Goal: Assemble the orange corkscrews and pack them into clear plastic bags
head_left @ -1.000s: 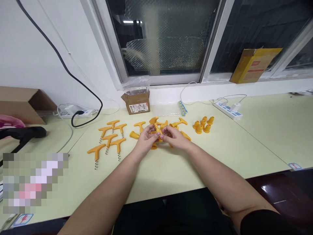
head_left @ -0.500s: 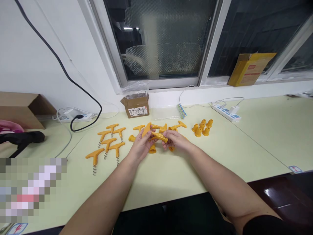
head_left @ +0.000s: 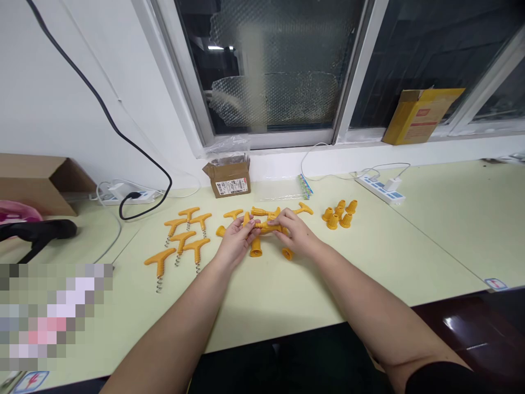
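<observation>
My left hand [head_left: 237, 239] grips the T-shaped handle of a yellow corkscrew [head_left: 246, 220]. On the other side, my right hand [head_left: 296, 232] pinches the yellow sleeve [head_left: 268, 227] that lies in line with that handle. The metal spiral is hidden. Around and beneath my hands lie more yellow parts, among them a cone-ended piece [head_left: 256, 249] and a T-handle [head_left: 233, 214] behind. Several yellow corkscrews [head_left: 159, 261] with bare metal spirals lie to the left. Several yellow cups [head_left: 333, 221] stand grouped to the right.
A small open cardboard box [head_left: 232, 183] stands against the wall, beside a clear plastic bag [head_left: 279, 190]. Power strips lie at the left [head_left: 135, 196] and right [head_left: 381, 189]. A black cable [head_left: 102, 106] hangs at the left.
My right hand has shifted slightly and its fingers now bend over the sleeve from above. The sleeve has levelled out, and the handle in my left hand has turned.
</observation>
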Demonstrator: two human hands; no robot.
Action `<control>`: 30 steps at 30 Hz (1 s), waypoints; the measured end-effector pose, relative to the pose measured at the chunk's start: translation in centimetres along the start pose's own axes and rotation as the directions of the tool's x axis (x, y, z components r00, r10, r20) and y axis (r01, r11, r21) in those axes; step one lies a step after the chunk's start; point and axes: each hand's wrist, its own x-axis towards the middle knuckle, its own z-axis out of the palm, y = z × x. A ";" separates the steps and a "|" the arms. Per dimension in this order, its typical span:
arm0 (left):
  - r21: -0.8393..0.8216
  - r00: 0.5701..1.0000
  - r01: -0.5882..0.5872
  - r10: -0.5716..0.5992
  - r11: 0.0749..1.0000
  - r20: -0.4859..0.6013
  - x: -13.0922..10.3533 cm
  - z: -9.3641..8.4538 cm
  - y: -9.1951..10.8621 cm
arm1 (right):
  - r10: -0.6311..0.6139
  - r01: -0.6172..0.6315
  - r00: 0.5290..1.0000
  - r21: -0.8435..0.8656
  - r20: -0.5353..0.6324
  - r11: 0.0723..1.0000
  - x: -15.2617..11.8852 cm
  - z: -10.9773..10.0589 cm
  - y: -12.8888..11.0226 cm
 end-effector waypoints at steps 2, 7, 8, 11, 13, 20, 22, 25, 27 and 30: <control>-0.027 0.999 0.041 -0.041 0.999 -0.006 -0.2 0.3 0.2 | -0.065 0.065 0.998 -0.046 -0.009 0.997 0.1 -0.2 0.1; -0.054 0.991 0.129 -0.131 0.990 -0.040 -0.5 0.4 0.9 | -0.191 0.188 0.981 -0.090 -0.025 0.978 0.1 -0.1 0.9; -0.036 0.988 0.147 -0.148 0.989 -0.033 -0.5 0.3 1.1 | -0.202 0.200 0.979 -0.094 -0.021 0.975 0.1 -0.1 1.0; 0.052 0.983 0.183 -0.184 0.982 0.014 -0.6 -0.2 1.5 | -0.181 0.180 0.984 -0.082 -0.005 0.980 0.1 -0.2 1.0; 0.101 0.984 0.167 -0.173 0.981 0.045 -0.6 -0.5 1.7 | -0.146 0.145 0.989 -0.032 -0.016 0.989 0.0 -0.4 1.0; 0.157 0.983 -0.029 -0.001 0.987 0.186 -0.1 -1.2 1.3 | 0.268 -0.219 0.952 0.283 -0.145 0.934 0.0 -1.2 1.4; 0.295 0.983 -0.105 0.054 0.950 0.175 0.2 -1.3 0.9 | 0.363 -0.297 0.927 0.397 -0.100 0.869 0.1 -1.0 1.3; 0.395 0.987 -0.120 0.068 0.911 0.143 0.4 -1.5 0.4 | 0.417 -0.363 0.909 0.454 -0.020 0.814 0.2 -0.6 1.1; 0.381 0.989 -0.101 0.053 0.919 0.135 0.5 -1.6 0.4 | 0.422 -0.381 0.906 0.428 -0.002 0.820 0.2 -0.5 1.1; 0.252 0.996 -0.047 0.027 0.967 0.081 0.6 -1.4 0.6 | 0.226 -0.203 0.971 0.241 -0.072 0.949 0.2 -0.6 1.1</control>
